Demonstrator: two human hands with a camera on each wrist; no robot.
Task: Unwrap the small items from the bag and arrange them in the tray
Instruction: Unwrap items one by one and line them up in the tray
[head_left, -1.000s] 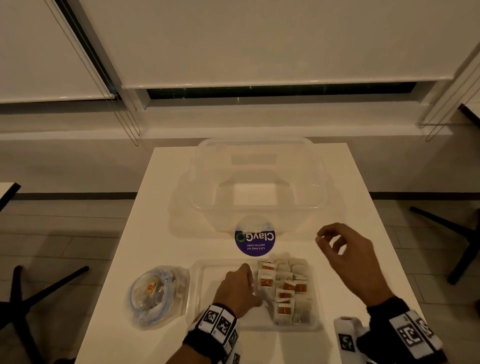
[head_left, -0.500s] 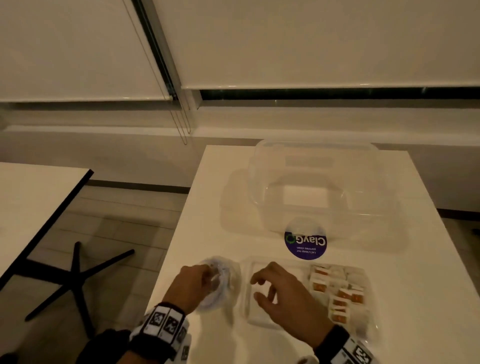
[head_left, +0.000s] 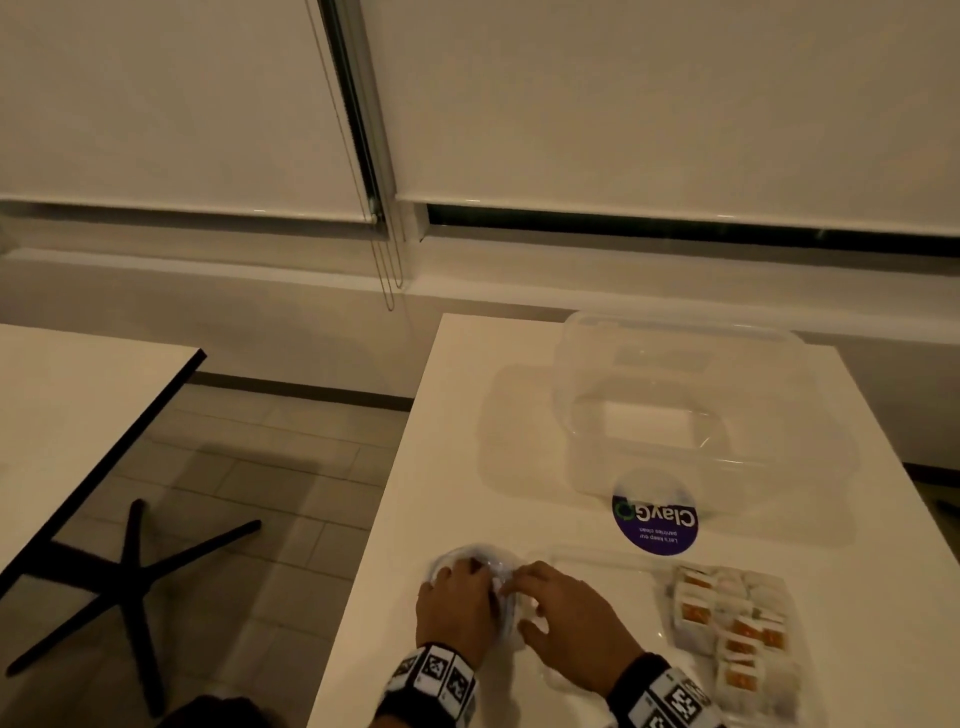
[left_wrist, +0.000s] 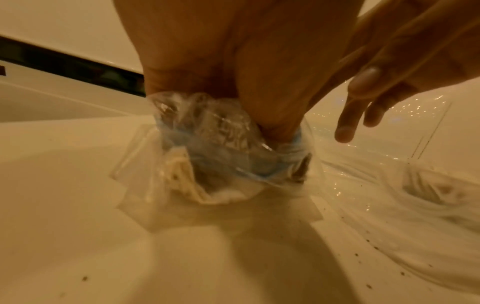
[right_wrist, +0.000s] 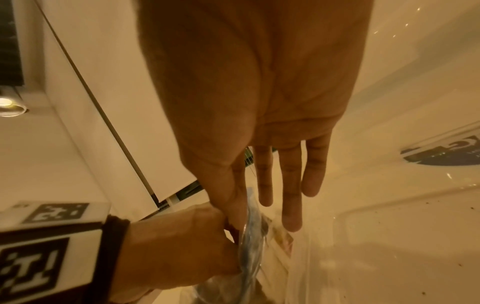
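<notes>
A small clear plastic bag (head_left: 480, 555) with a blue zip strip lies on the white table, left of the shallow clear tray (head_left: 597, 564). My left hand (head_left: 462, 582) grips the bag's (left_wrist: 221, 152) bunched top. My right hand (head_left: 522, 584) pinches the bag's (right_wrist: 253, 236) edge with thumb and forefinger, its other fingers (right_wrist: 291, 195) straight. Pale wrapped items (left_wrist: 187, 181) show through the plastic. Several white sachets with orange panels (head_left: 727, 623) fill the tray's right half.
A large clear plastic container (head_left: 685, 405) stands behind the tray, and a round purple sticker (head_left: 654, 519) lies in front of it. The table's left edge (head_left: 374, 525) is close to the bag. Another table (head_left: 78, 405) stands to the left, a black chair base (head_left: 130, 577) beside it.
My left hand left the tray and went left to the bag. My right hand crossed over the tray to the bag and now pinches it. The view swung left.
</notes>
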